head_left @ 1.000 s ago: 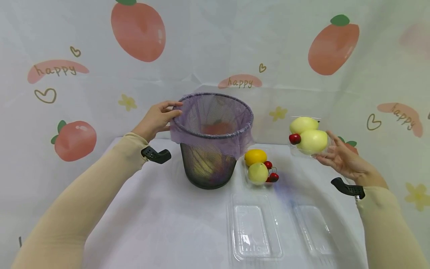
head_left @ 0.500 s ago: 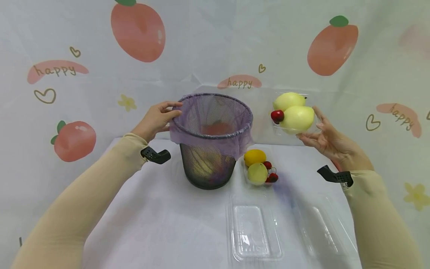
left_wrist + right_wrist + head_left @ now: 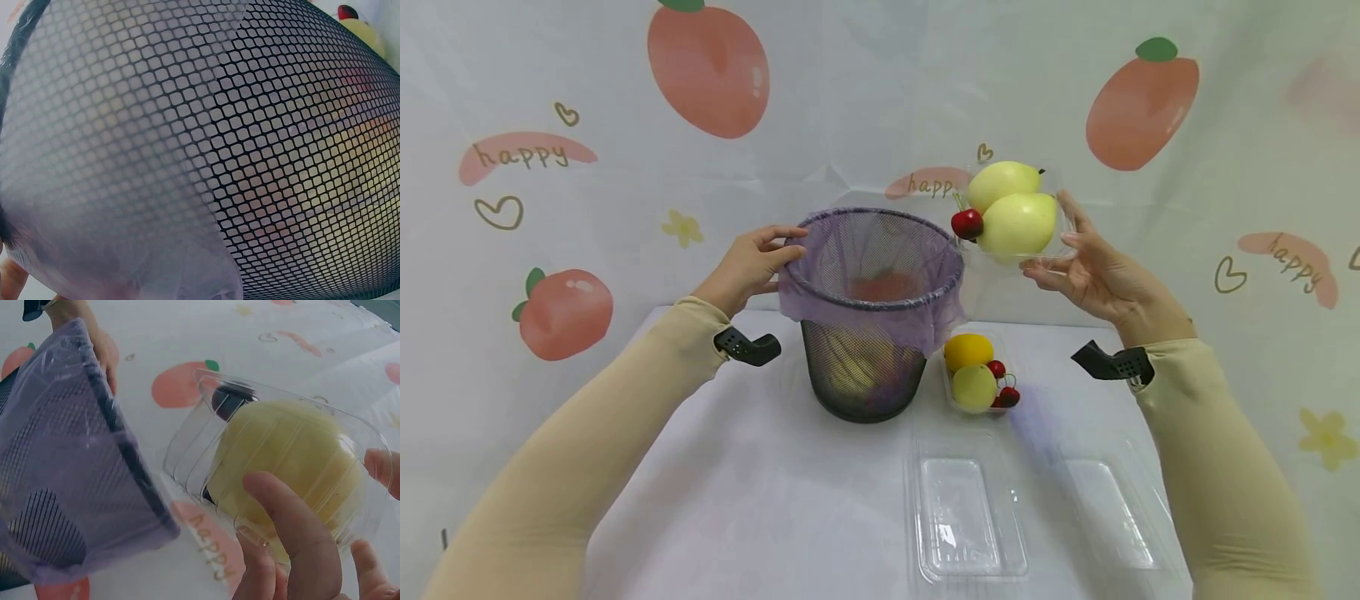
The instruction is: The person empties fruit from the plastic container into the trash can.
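Note:
A black mesh bin (image 3: pixel 820 367) with a thin purple bag (image 3: pixel 936 321) folded over its rim stands on the white table. My left hand (image 3: pixel 751 265) grips the rim at its left side, fingers over the edge. My right hand (image 3: pixel 1090 267) holds a clear plastic box (image 3: pixel 187 440) up beside the bin's right rim, tilted toward the opening. Inside are two pale yellow pears (image 3: pixel 1018 223) and a dark red cherry (image 3: pixel 967 223) at the left end. Through the mesh, blurred yellow and reddish shapes (image 3: pixel 331 181) show low in the bin.
Right of the bin, another clear box holds a yellow lemon-like fruit (image 3: pixel 968 352), a green-yellow round fruit (image 3: pixel 974 387) and red cherries (image 3: pixel 1009 396). Two clear plastic trays, a left tray (image 3: pixel 958 517) and a right tray (image 3: pixel 1112 512), lie nearer. A fruit-printed cloth (image 3: pixel 820 100) hangs behind.
My right hand has carried the box of pears up and left, from the table's right side to just beside the bin's rim. My left hand has stayed on the rim.

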`<state>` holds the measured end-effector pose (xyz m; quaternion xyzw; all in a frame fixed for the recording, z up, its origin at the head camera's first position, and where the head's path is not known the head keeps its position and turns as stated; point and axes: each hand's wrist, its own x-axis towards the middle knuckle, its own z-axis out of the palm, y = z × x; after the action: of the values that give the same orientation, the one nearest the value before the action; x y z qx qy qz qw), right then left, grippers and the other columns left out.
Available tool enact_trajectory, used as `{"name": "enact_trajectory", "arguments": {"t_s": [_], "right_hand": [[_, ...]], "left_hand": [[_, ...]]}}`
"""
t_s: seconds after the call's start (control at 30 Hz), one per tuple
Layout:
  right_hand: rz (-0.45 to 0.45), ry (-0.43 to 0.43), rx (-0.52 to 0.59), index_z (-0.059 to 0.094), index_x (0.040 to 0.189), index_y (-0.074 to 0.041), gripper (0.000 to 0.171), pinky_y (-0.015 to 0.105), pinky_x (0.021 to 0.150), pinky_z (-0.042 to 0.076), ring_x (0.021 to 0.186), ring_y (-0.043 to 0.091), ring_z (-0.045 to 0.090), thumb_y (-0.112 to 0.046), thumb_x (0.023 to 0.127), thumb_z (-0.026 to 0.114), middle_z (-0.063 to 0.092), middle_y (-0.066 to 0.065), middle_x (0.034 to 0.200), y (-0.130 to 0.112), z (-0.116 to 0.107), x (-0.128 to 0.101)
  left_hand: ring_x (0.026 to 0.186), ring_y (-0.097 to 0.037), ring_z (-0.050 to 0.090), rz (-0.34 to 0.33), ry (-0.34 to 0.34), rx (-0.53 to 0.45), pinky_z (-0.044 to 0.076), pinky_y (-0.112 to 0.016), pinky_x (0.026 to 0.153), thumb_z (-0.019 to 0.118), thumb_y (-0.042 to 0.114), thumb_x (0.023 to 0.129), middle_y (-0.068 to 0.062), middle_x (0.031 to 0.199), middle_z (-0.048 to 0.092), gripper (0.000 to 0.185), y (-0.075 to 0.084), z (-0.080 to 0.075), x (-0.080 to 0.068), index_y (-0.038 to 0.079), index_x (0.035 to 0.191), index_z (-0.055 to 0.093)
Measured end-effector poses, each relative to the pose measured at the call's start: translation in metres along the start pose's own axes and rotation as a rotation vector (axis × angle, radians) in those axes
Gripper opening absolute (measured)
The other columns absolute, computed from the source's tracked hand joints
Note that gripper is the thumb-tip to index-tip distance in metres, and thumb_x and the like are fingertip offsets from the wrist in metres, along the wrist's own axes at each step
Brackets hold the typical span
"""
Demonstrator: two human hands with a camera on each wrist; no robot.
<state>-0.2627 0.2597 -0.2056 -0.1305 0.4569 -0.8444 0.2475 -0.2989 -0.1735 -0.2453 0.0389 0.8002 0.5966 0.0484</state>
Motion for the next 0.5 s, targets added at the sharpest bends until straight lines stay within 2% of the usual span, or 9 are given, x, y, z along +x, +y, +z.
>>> {"name": "enact_trajectory", "arguments": {"t_s": [0.13, 0.23, 0.37, 0.5], "right_hand": [[0.002, 0.024, -0.015, 0.024, 0.147, -0.055, 0.074, 0.035, 0.079, 0.059, 0.11, 0.038, 0.057, -0.007, 0.098, 0.051, 0.006, 0.021, 0.14, -0.003, 0.012, 0.01], [0.002, 0.013, -0.005, 0.024, 0.147, -0.055, 0.075, 0.035, 0.078, 0.059, 0.108, 0.038, 0.057, -0.006, 0.098, 0.052, 0.011, 0.02, 0.136, -0.004, 0.019, 0.016], [0.0, 0.041, -0.028, 0.031, 0.144, -0.055, 0.072, 0.033, 0.078, 0.059, 0.115, 0.038, 0.05, -0.005, 0.097, 0.054, 0.004, 0.021, 0.144, -0.006, 0.029, 0.023], [0.015, 0.079, -0.07, 0.036, 0.141, -0.056, 0.071, 0.03, 0.079, 0.059, 0.136, 0.041, 0.027, -0.004, 0.096, 0.055, -0.016, 0.022, 0.154, -0.006, 0.037, 0.03]], "left_hand": [[0.113, -0.018, 0.049, -0.004, 0.0, -0.001, 0.044, -0.047, 0.106, 0.057, 0.026, 0.098, -0.008, 0.135, 0.047, 0.046, 0.0, 0.0, 0.0, 0.02, 0.143, 0.048], [0.114, -0.019, 0.048, -0.005, -0.001, -0.003, 0.044, -0.047, 0.106, 0.057, 0.026, 0.098, -0.008, 0.136, 0.047, 0.046, 0.0, -0.001, 0.0, 0.02, 0.143, 0.048], [0.116, -0.02, 0.048, -0.002, -0.004, -0.004, 0.043, -0.047, 0.107, 0.056, 0.026, 0.099, -0.009, 0.138, 0.046, 0.046, -0.001, -0.001, 0.0, 0.019, 0.144, 0.047], [0.118, -0.02, 0.048, 0.001, -0.008, -0.007, 0.042, -0.048, 0.107, 0.056, 0.026, 0.099, -0.011, 0.14, 0.045, 0.047, -0.001, -0.001, 0.0, 0.019, 0.144, 0.046]]}}
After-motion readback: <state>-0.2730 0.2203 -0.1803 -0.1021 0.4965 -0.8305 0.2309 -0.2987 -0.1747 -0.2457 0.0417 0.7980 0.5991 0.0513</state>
